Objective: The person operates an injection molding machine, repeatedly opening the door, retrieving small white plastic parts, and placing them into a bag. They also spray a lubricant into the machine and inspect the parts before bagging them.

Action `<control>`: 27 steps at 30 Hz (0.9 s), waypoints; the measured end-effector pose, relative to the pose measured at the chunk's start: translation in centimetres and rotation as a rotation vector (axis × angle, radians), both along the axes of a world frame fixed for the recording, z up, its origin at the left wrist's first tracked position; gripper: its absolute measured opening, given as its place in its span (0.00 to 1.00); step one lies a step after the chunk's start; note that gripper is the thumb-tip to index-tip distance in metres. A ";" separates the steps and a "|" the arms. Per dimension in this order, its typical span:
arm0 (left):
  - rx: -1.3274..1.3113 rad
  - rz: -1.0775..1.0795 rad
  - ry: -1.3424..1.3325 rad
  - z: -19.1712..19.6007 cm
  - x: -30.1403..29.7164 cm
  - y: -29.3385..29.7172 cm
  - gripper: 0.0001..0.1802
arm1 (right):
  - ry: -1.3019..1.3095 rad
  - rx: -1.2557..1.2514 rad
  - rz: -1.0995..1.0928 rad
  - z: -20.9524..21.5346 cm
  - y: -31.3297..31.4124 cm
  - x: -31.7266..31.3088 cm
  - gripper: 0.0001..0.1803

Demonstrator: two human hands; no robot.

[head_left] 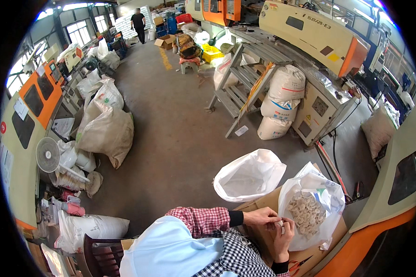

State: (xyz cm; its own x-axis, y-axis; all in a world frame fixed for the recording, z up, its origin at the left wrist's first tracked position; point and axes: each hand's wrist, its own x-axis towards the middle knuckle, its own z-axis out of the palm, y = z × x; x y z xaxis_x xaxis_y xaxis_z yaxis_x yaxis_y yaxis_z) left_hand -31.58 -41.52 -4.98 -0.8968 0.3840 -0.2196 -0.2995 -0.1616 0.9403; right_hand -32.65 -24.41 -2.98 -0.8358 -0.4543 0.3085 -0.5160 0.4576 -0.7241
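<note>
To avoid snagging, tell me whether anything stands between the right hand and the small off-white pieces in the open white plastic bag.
Only the left edge of the open white plastic bag appears to lie between the right hand and the small off-white pieces; nothing else shows there. Its height is unclear.

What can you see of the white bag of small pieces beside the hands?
The white bag looks like thin plastic, with blue and some green marking near its top. Its mouth is open and its rim crumpled and uneven. Inside lies a heap of small off-white to beige pieces. It sits on brown cardboard, right of the left hand. The right hand overlaps its near-left edge in view; whether they touch is unclear.
</note>
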 end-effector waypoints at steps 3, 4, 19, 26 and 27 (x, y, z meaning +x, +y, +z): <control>-0.059 -0.004 -0.020 0.0 0.3 -0.2 0.20 | 0.076 0.033 0.052 0.2 -0.2 0.0 0.08; -0.082 -0.007 -0.015 -0.6 0.4 -0.1 0.20 | 0.108 0.042 0.062 0.5 -0.5 0.2 0.07; 0.088 0.086 0.159 -2.4 0.6 2.9 0.20 | -0.019 0.035 -0.070 -0.1 1.8 1.1 0.02; -0.017 -0.092 -0.060 -3.3 0.1 3.1 0.19 | -0.152 0.050 -0.079 -2.0 3.6 1.9 0.04; 0.027 -0.083 -0.150 -3.4 -0.2 3.3 0.20 | -0.133 0.066 -0.104 -2.1 3.9 2.0 0.05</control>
State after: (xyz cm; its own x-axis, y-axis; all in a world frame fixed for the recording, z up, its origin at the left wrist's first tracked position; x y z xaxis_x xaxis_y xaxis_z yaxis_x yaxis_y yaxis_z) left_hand -31.78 -38.18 -8.35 -0.8197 0.4631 -0.3372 -0.4492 -0.1545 0.8800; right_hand -30.69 -20.52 -5.06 -0.9107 -0.3788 0.1650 -0.3654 0.5520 -0.7495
